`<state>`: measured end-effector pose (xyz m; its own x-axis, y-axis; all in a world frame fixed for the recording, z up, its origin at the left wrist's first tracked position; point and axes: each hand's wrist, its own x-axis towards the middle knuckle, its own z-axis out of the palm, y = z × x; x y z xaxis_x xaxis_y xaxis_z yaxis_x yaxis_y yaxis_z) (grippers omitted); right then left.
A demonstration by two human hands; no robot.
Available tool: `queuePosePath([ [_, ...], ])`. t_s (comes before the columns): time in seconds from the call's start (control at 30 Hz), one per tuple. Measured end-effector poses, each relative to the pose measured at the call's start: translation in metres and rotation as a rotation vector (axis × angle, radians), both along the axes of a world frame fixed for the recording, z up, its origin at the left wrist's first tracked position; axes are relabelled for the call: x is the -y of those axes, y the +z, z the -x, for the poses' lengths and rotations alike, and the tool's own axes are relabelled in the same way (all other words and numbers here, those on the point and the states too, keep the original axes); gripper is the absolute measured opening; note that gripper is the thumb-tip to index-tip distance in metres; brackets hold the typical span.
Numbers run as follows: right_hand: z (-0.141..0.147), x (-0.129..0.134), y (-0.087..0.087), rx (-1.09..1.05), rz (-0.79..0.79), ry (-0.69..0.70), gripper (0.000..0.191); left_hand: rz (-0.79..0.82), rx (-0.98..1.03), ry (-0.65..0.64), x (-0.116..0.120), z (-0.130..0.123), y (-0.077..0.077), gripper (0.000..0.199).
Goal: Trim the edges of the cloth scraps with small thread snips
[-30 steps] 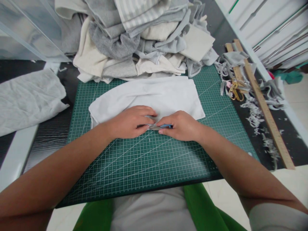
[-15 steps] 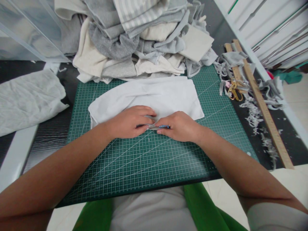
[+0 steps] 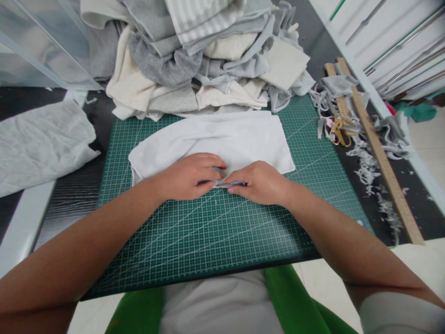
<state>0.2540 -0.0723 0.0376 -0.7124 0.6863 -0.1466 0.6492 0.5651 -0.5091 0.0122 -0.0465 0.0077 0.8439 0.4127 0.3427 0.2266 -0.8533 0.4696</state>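
Note:
A folded white cloth lies across the green cutting mat. My left hand rests on the cloth's near edge, fingers curled and pinching the fabric. My right hand is closed around a small tool with a blue handle, its metal tip pointing left to the spot where my left fingers hold the cloth. The two hands nearly touch at that point. Most of the tool is hidden under my fingers.
A heap of grey, cream and striped fabric pieces stands behind the mat. A crumpled white cloth lies at the left. At the right lie a wooden ruler, gold-handled scissors and grey fabric scraps.
Almost nothing differs. My right hand with the blue-handled tool has shifted very slightly left toward my left fingers; the cloth stays where it was.

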Motion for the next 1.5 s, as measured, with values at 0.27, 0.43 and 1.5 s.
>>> queuePosePath([
  [0.27, -0.003, 0.004, 0.005, -0.052, 0.008, -0.053, 0.027, 0.043, 0.026, -0.005, -0.001, 0.000, 0.001, 0.025],
  [0.43, 0.003, 0.009, 0.004, -0.007, -0.053, -0.010, 0.026, 0.068, 0.021, 0.003, -0.002, 0.002, 0.000, 0.027],
  [1.5, 0.004, 0.005, -0.006, 0.003, -0.042, 0.010, 0.022, 0.062, 0.011, 0.012, -0.001, 0.003, -0.002, 0.024],
])
